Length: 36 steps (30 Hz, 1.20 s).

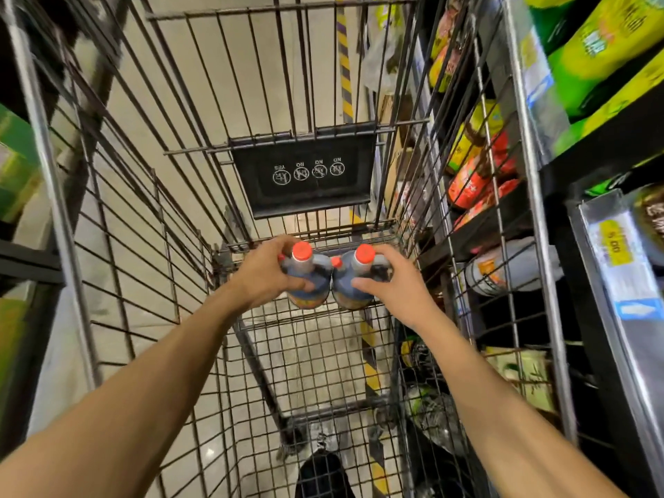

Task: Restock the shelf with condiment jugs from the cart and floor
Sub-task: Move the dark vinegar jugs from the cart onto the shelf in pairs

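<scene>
Two dark condiment jugs with orange-red caps stand side by side at the far end of the wire cart. My left hand grips the left jug around its neck and shoulder. The right jug is gripped the same way by my right hand. A third small orange cap shows between the two jugs. The shelf runs along the cart's right side, with a pale jug lying on a lower level.
A black child-seat flap with warning icons hangs on the cart's far wall. Red and yellow bottles fill the upper right shelves, green and yellow bags above. Packaged goods lie on the floor shelf at the right. Yellow-black floor tape runs ahead.
</scene>
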Motion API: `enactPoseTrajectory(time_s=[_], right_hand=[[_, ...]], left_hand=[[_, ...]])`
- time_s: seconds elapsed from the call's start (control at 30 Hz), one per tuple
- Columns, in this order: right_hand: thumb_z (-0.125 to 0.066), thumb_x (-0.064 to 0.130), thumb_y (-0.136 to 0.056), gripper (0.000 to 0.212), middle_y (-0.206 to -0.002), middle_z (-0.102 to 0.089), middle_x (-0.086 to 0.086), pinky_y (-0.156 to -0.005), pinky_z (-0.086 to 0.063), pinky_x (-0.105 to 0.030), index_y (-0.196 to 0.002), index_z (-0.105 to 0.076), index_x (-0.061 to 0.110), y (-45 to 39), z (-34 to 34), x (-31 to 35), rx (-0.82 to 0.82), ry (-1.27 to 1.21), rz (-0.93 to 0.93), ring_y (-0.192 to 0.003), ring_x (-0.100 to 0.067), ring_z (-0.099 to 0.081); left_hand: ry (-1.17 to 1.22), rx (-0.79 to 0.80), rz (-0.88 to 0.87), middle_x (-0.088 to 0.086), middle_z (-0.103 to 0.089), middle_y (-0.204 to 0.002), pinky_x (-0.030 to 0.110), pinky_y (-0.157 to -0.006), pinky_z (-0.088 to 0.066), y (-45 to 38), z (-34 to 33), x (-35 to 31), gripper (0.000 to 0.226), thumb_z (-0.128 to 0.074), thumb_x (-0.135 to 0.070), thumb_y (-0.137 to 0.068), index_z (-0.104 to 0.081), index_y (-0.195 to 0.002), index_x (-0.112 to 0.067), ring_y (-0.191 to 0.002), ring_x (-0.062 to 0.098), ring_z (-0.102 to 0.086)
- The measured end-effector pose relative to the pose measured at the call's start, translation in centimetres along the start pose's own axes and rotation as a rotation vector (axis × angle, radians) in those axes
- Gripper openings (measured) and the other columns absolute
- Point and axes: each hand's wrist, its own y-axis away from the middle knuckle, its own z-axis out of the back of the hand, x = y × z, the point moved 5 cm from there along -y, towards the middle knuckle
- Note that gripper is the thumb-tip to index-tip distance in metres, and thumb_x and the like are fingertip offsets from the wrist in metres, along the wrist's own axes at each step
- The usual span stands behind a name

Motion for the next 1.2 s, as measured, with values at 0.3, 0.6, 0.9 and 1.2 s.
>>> enactPoseTrajectory(time_s=[0.3,0.6,0.9,1.2], right_hand=[[-0.086,-0.007,-0.069,0.089,-0.133,-0.055,0.010,-0.088,-0.050,-0.009,-0.138,-0.040,0.025,-1.3,-1.7,-5.7,0.142,-0.200,-0.169,-0.117,0.006,-0.054],[-0.092,-0.002,-0.061,0.090,-0.130,-0.065,0.006,-0.100,-0.051,-0.028,-0.137,-0.050,0.020,-2.5,-2.8,-8.2,0.092,-0.247,-0.211,-0.120,-0.009,-0.062],[-0.096,0.012,-0.052,0.094,-0.127,-0.069,0.003,-0.098,-0.051,-0.031,-0.135,-0.052,0.019,1.0,-2.2,-6.6,0.070,-0.375,-0.266,-0.118,-0.013,-0.064],[-0.079,-0.006,-0.076,0.057,-0.107,-0.072,0.010,-0.074,-0.059,-0.020,-0.117,-0.057,0.028,7.6,2.5,5.8,-0.080,-0.452,-0.098,-0.088,0.000,-0.072]], left_hand=[[0.346,0.277,0.058,0.000,-0.068,-0.129,0.044,-0.108,-0.048,-0.7,-3.5,3.9,0.096,-0.099,-0.016,-0.055,-0.051,-0.139,-0.021,-0.120,0.017,-0.065],[0.490,0.200,0.059,0.010,-0.069,-0.124,0.041,-0.101,-0.054,-1.0,-4.7,5.0,0.074,-0.088,0.006,-0.065,-0.058,-0.131,-0.010,-0.117,0.027,-0.066],[0.572,0.262,0.096,0.004,-0.072,-0.123,0.042,-0.105,-0.050,2.5,-4.1,2.5,0.067,-0.088,-0.002,-0.069,-0.062,-0.129,-0.017,-0.115,0.022,-0.067],[0.718,0.209,0.058,0.012,-0.073,-0.119,0.048,-0.101,-0.052,10.0,1.0,-6.6,0.076,-0.092,-0.026,-0.058,-0.064,-0.126,-0.010,-0.112,0.031,-0.069]])
